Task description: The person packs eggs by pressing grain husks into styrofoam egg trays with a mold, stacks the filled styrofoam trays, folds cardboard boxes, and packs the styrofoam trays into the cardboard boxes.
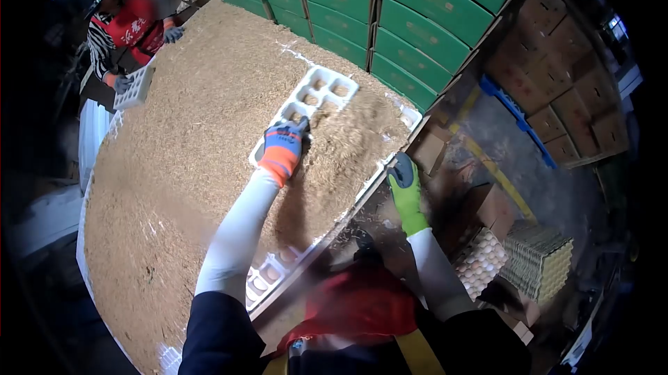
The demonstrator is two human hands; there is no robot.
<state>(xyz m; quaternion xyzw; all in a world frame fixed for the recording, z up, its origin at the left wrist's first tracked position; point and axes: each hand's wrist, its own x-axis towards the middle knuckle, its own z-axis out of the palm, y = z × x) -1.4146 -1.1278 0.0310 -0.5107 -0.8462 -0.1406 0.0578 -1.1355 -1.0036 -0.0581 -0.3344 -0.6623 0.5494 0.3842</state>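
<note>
My left hand (284, 144), in a grey-blue glove with an orange cuff, reaches over a white foam tray (284, 112) with square pockets. Its fingers are stretched out and touch the tray near the middle. Husk-like loose filling (341, 142) heaps over the tray's right side, and some lies in the pockets. At the raised edge of the table (369, 193), my right hand (405, 190) in a green and dark grey glove has its fingers curled against the rim. Whatever lies under those fingers is hidden.
Green boxes (424, 34) are stacked along the far side. Across the husk, a co-worker (132, 27) holds another foam tray (134, 88). A foam tray with eggs (264, 277) lies near my left elbow. Egg trays (480, 260) and cartons (557, 83) stand at the right.
</note>
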